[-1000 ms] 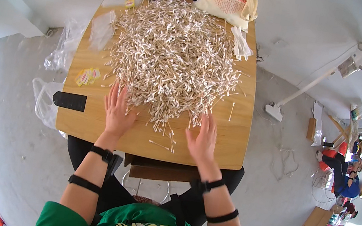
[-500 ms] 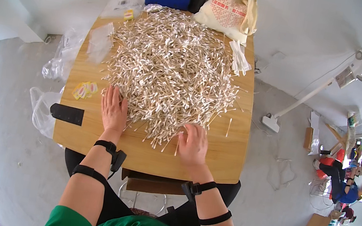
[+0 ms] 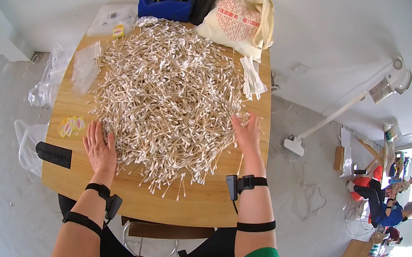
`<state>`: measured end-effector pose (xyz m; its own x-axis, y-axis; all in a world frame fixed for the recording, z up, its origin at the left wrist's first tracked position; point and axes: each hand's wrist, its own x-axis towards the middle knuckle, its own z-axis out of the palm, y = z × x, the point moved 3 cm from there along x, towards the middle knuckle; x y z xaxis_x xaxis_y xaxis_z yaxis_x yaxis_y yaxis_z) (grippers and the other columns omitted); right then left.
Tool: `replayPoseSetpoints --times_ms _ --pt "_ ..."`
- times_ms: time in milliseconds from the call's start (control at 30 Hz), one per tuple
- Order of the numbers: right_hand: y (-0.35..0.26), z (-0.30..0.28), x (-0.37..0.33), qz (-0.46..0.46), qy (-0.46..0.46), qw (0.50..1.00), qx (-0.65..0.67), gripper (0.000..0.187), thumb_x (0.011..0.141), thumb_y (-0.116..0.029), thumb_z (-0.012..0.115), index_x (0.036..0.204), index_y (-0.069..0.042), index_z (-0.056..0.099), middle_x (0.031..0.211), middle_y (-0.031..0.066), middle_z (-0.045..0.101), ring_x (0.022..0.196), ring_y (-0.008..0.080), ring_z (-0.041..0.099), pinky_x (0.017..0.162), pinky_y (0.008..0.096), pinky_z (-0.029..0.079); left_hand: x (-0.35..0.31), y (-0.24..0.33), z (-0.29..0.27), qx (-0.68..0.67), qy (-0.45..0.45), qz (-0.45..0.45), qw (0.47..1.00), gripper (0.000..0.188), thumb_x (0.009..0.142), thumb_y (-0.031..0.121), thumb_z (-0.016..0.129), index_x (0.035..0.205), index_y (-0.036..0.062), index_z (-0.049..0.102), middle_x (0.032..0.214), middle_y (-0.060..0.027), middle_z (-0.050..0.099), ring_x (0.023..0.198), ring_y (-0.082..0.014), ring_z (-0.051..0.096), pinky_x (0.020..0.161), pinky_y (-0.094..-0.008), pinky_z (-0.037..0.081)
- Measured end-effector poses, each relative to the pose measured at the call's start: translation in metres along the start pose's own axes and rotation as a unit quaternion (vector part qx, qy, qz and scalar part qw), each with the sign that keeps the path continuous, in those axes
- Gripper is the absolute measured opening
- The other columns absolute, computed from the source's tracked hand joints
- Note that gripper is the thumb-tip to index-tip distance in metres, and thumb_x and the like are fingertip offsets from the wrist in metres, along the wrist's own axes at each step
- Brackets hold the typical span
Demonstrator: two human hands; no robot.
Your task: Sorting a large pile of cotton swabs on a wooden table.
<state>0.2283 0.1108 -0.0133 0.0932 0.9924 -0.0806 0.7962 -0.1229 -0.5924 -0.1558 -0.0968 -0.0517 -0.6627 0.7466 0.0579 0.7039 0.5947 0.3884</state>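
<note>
A broad heap of loose cotton swabs (image 3: 173,96) covers most of the wooden table (image 3: 192,210). Against its lower left edge rests my left hand (image 3: 100,150), flat with the fingers stretched out. My right hand (image 3: 247,135) is at the heap's right edge, thumb and fingers apart and touching the outer swabs; I see nothing gripped in it. Several small yellow-and-white cards (image 3: 70,126) lie left of my left hand. Beyond my right hand lies a small stack of white strips (image 3: 252,77).
At the far edge stand a blue tape dispenser (image 3: 164,7), a black bottle (image 3: 204,1) and a cream cloth bag (image 3: 237,22). Clear plastic bags (image 3: 86,66) lie at the left, near a black flat strip (image 3: 53,154). A person (image 3: 391,211) sits far right.
My right hand has moved from the heap's near edge up and outward to its right side, its fingers spreading. My left hand stays at the left edge. The whole view has shifted slightly.
</note>
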Motion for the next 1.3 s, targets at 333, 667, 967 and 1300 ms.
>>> replayPoseSetpoints --times_ms 333,667,967,1300 --pt "-0.065 0.016 -0.014 0.025 -0.051 0.997 0.057 0.078 0.069 -0.020 0.074 0.138 -0.004 0.040 0.131 0.0228 0.049 0.121 0.0369 0.050 0.101 0.0413 0.042 0.002 0.004 -0.002 0.035 0.015 0.022 0.999 0.049 0.099 0.038 0.043 0.140 0.0106 0.044 0.151 -0.0073 0.037 0.143 -0.0241 0.028 0.118 -0.0461 0.016" --pt "-0.139 -0.003 -0.038 -0.080 -0.061 0.973 0.207 0.057 0.077 -0.017 0.071 0.127 -0.004 0.049 0.122 0.0181 0.052 0.115 0.0319 0.053 0.100 0.0410 0.043 0.003 0.006 -0.008 0.029 0.000 0.013 0.999 0.048 0.099 0.038 0.044 0.140 0.0117 0.044 0.152 -0.0062 0.035 0.144 -0.0230 0.026 0.118 -0.0466 0.015" --pt "-0.175 0.023 -0.065 -0.138 -0.047 0.963 0.229 0.042 0.085 -0.012 0.070 0.123 -0.004 0.055 0.116 0.0126 0.059 0.093 0.0209 0.061 0.079 0.0342 0.051 0.003 0.008 -0.008 0.027 0.006 0.013 1.000 0.046 0.099 0.036 0.046 0.139 0.0118 0.045 0.151 -0.0056 0.038 0.143 -0.0227 0.027 0.118 -0.0467 0.017" --pt "-0.016 -0.020 0.016 -0.081 0.048 0.995 -0.035 0.035 0.091 -0.022 0.058 0.123 -0.006 0.058 0.128 0.0166 0.056 0.121 0.0336 0.051 0.102 0.0437 0.041 0.004 0.002 -0.006 0.039 0.012 0.011 0.999 0.046 0.099 0.037 0.045 0.138 0.0127 0.047 0.152 -0.0050 0.037 0.143 -0.0226 0.028 0.118 -0.0463 0.016"
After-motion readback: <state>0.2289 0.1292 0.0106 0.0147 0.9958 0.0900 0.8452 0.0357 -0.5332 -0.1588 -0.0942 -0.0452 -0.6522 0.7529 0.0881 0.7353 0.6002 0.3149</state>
